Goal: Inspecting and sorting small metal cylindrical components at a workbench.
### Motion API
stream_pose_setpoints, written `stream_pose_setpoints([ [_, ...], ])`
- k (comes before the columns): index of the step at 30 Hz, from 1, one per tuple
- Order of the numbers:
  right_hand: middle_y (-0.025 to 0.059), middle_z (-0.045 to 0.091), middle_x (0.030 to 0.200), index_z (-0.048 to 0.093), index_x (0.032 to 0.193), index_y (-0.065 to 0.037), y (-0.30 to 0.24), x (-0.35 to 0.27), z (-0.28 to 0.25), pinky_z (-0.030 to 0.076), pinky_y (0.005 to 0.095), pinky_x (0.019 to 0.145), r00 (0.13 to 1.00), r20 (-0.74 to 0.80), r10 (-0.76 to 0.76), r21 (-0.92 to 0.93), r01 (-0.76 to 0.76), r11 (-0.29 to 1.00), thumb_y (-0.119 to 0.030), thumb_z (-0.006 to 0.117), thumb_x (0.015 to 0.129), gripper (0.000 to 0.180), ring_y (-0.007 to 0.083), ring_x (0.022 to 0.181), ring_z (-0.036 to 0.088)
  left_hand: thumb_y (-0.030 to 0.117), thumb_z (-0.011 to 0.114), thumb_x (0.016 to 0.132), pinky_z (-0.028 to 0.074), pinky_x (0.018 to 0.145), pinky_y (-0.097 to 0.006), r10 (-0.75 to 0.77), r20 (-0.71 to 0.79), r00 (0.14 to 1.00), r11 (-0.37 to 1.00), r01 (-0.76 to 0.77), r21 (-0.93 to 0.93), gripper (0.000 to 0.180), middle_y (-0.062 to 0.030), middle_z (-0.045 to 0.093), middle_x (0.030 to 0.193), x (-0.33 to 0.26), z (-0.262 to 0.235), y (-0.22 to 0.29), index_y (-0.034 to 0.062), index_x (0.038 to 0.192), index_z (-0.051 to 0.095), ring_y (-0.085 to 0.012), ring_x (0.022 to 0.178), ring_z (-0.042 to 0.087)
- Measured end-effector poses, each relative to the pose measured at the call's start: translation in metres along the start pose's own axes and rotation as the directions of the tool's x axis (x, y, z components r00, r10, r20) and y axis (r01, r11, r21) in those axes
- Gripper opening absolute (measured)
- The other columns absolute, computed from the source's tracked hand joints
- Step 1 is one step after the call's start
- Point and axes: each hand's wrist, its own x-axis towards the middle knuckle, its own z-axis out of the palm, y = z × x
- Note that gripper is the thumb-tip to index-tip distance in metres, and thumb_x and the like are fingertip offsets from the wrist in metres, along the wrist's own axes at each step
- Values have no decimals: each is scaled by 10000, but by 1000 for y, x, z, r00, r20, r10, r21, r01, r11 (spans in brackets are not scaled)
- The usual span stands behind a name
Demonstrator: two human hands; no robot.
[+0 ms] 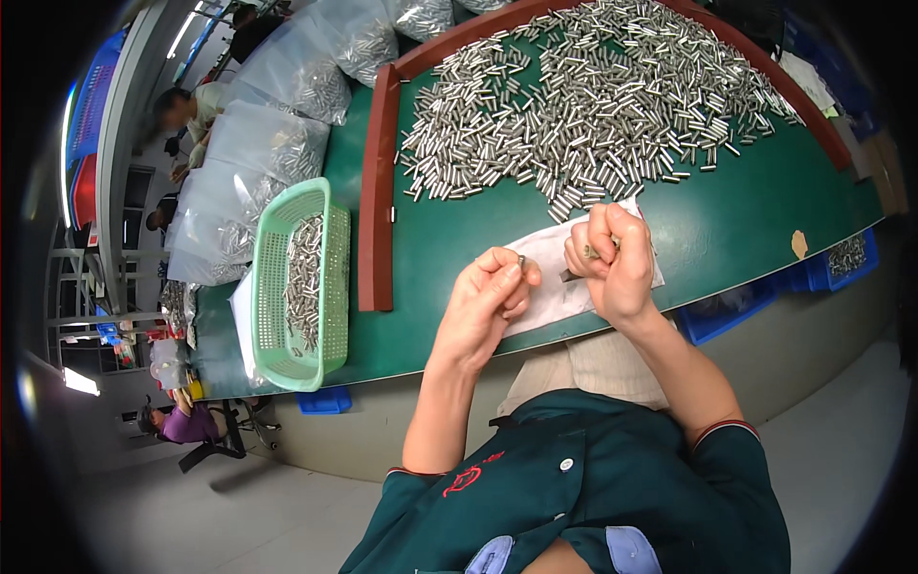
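Note:
My left hand point(486, 304) is closed in a pinch, with a small metal pin point(522, 261) between thumb and forefinger. To its right my right hand point(613, 260) is curled into a fist above a white cloth point(543, 251). Something small and dark pokes out beside its fingers, but I cannot make out what it is. The cloth lies on the green tabletop point(435, 251) under both hands. Just beyond it spreads a large heap of short silvery metal pins point(583, 105).
Red wooden strips point(377, 191) border the heap. A light green basket point(335, 277) holding more pins stands at the left, beside clear bags point(251, 143) of metal parts. Blue bins point(727, 314) sit below the table's front edge. Other people are at the far left.

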Motion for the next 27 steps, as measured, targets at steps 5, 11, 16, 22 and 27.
stream_pose_setpoints([
  [5,-17,247,438,264,533,-102,-2,4,-1,152,235,380,1000,-14,28,30,-27,999,-233,307,883,377,61,388,166,119,520,849,284,468,-171,-59,-1,998,975,57,-217,129,-71,532,793,9,-13,1,27,940,516,-46,516,317],
  [11,-18,235,431,264,533,-108,-2,6,-1,154,241,382,997,-58,41,59,-38,998,-260,310,885,386,71,382,163,112,468,868,305,476,-181,-77,-57,995,976,64,-209,171,-74,496,765,14,-5,5,-25,965,500,-68,549,340],
  [16,-13,237,433,266,532,-107,-3,5,-2,160,244,389,998,-46,36,59,-33,998,-261,308,884,386,75,385,165,239,510,855,248,426,-224,48,-77,996,983,-33,183,299,8,425,556,27,-15,7,43,631,481,-64,466,304],
  [22,-8,237,435,263,531,-104,-3,5,-1,166,249,396,998,-35,42,60,-40,997,-254,303,881,383,79,388,166,216,659,721,331,401,-305,459,-14,888,153,-64,986,298,-77,445,434,53,15,5,2,566,522,-174,375,413],
  [27,-29,233,402,257,525,-126,-3,5,-2,171,248,400,998,-48,48,13,-47,999,-281,278,878,386,77,379,148,282,691,676,389,436,-367,441,-12,897,15,6,1000,324,-105,502,456,67,18,1,8,583,546,-269,420,504],
])
